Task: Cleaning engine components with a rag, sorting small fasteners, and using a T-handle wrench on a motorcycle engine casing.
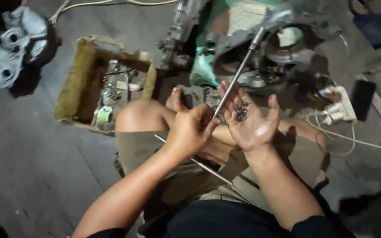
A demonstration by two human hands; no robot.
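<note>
My right hand (253,118) is held palm up over my lap with several small dark nuts (240,113) lying in it. A long thin metal rod with a socket end (242,66) rests across its fingers and points up toward the engine parts. My left hand (189,132) is closed around the lower end of that rod, right beside the right palm. A second thin metal rod (208,169) lies across my lap under both wrists.
A worn cardboard box (76,77) with tools and small parts stands to the left on the concrete floor. An engine casing (287,39) lies ahead, another metal engine part (9,44) at far left. A white power strip (338,105) and its cable lie to the right.
</note>
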